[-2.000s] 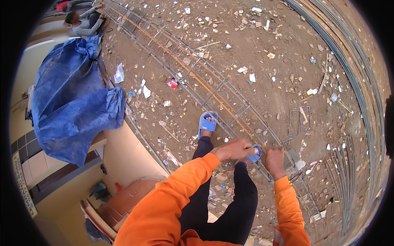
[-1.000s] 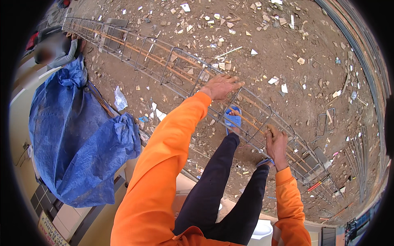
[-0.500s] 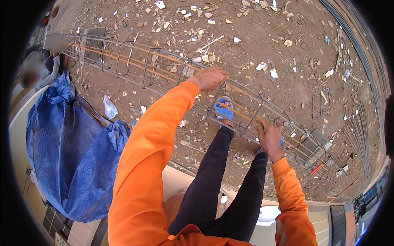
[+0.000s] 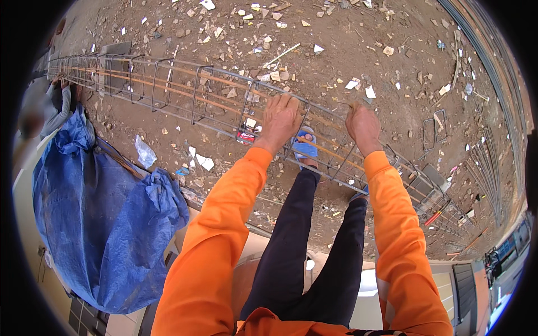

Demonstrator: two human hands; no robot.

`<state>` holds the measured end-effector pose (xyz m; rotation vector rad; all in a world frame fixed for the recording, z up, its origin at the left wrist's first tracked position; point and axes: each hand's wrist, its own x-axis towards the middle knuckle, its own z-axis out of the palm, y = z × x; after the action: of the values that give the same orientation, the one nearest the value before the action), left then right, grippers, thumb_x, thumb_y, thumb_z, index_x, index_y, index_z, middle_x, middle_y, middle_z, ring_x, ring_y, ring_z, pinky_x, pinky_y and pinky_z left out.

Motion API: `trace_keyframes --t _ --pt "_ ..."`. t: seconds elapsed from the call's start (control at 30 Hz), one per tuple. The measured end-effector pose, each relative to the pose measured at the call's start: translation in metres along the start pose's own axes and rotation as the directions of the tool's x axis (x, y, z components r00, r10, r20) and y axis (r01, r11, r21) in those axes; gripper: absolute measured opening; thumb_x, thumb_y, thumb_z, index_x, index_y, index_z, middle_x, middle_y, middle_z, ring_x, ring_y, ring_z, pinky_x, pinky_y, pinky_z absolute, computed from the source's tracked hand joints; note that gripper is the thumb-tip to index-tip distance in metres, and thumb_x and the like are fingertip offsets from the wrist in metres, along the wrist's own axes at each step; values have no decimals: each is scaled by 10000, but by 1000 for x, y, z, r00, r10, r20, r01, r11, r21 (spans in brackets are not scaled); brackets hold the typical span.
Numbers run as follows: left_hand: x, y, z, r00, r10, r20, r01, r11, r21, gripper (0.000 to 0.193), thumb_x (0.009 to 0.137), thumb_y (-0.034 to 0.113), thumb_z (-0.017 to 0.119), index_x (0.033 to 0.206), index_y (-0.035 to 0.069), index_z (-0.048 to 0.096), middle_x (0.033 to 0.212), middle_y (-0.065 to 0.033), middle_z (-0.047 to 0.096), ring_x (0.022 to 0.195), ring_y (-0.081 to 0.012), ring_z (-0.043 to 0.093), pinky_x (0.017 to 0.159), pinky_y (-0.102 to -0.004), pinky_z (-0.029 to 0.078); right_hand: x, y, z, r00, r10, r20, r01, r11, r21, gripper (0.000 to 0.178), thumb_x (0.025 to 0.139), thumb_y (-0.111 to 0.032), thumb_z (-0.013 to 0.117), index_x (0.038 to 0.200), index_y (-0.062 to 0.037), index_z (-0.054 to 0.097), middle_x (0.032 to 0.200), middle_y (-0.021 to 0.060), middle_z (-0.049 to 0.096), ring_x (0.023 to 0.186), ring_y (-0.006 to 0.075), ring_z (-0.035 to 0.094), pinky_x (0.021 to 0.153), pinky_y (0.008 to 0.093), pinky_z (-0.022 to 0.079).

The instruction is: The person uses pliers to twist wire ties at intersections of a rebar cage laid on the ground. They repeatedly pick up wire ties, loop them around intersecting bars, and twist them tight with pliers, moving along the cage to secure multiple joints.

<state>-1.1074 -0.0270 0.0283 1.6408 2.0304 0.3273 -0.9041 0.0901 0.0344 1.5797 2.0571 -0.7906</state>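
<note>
A long steel rebar cage [image 4: 210, 92] of lengthwise bars and square stirrups stretches from the far left to the lower right in front of me. My left hand [image 4: 282, 120] is closed over its bars, close to one of the stirrups. To its right, my right hand [image 4: 363, 126] is closed above the cage by the far bar. A thin strand seems to stick out beside its fingers, but what they hold is too small to name. Under the cage my foot in a blue sandal [image 4: 305, 147] shows between the bars.
A co-worker's grey sleeve [image 4: 60, 115] reaches to the cage's left end. A blue tarp [image 4: 101, 224] is heaped at left. Red-handled tool [image 4: 432, 218] lies at the cage's right end; loose stirrups [image 4: 430, 131] and bundled rods [image 4: 487, 185] lie right. Broken tile pieces litter the dirt.
My right hand has moved from the near side of the cage up and away to its far bar. My left hand has shifted slightly nearer. The co-worker's head has moved left.
</note>
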Motion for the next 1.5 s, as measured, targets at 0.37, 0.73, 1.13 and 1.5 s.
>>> trace_keyframes --t 0.37,0.73,1.13,1.5 --pt "-16 27 4 990 70 -126 -82 992 -95 305 720 176 661 997 63 606 1082 -128 570 1056 -316 533 973 -488 398 56 1 35 729 -598 334 590 796 138 253 843 -134 521 1025 -129 696 867 194 684 821 359 671 739 475 513" --pt "-24 20 8 987 161 19 -162 986 48 114 806 119 672 863 64 590 870 -97 592 852 -296 587 793 -426 454 61 -1 43 693 -638 337 516 765 387 212 884 -158 583 1065 -129 688 839 178 686 772 356 624 721 452 490" --pt "50 -18 -20 894 -200 400 387 794 -469 232 870 197 692 1048 50 670 907 -146 696 912 -301 667 768 -400 521 61 -7 48 740 -398 542 46 834 550 289 855 -307 629 929 -45 725 865 101 713 835 207 641 764 368 497" --pt "61 -24 8 807 -101 582 67 995 79 312 918 364 569 910 89 716 1014 -152 689 1002 -357 632 914 -454 469 68 -1 61 766 -487 420 60 704 707 223 835 -136 660 1032 -80 750 981 81 738 890 160 658 817 318 512"
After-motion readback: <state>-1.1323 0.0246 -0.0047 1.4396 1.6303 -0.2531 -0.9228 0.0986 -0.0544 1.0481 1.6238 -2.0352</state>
